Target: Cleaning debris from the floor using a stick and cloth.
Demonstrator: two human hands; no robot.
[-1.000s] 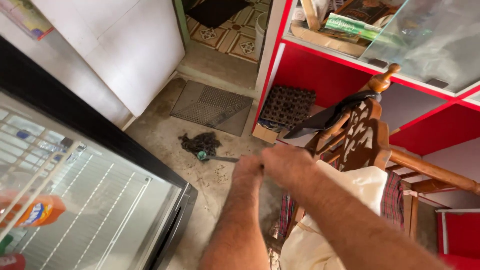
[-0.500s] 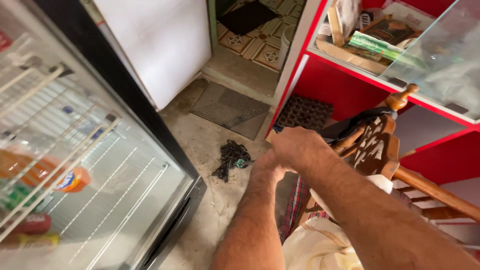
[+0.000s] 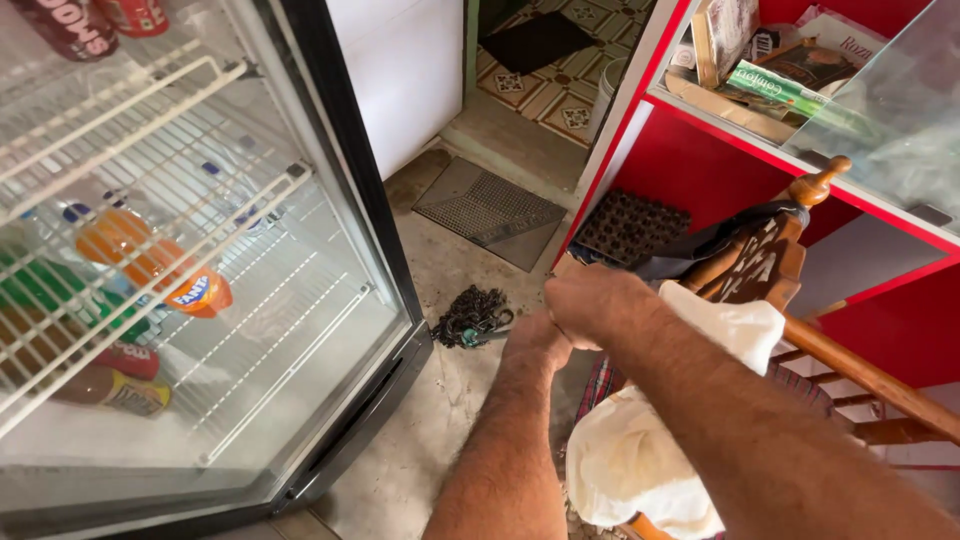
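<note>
Fridge fills 9 o'clock: glass door, black frame, white wire shelves, plastic bottles lying on them. Hard and smooth.

Red cabinet at 1 o'clock, glass top, boxes and papers inside. A dark studded mat leans in its lower bay.

Wooden chair at 3 o'clock: turned knob, carved back, rigid. Pale cloth and a checked fabric draped over it, both limp.

Floor is rough bare concrete. Grey ribbed doormat at 12 o'clock, patterned tile beyond it.

Mop sits dead centre on the floor, just ahead of the hands: dark string head fixed in a green collar. Handle is mostly hidden behind the hands.

Handling, my read: light overall, handle stiff, likely smooth and a bit slick. Head is soft, floppy and drags on rough concrete, heavier if wet. Hold on the handle, two hands spaced apart. The collar is the only other firm spot.

Left hand at 6 o'clock of centre, fingers curled tight, apparently round the handle. Right hand just beside and above it, fingers closed, looks like the same grip, contact not directly visible.
</note>
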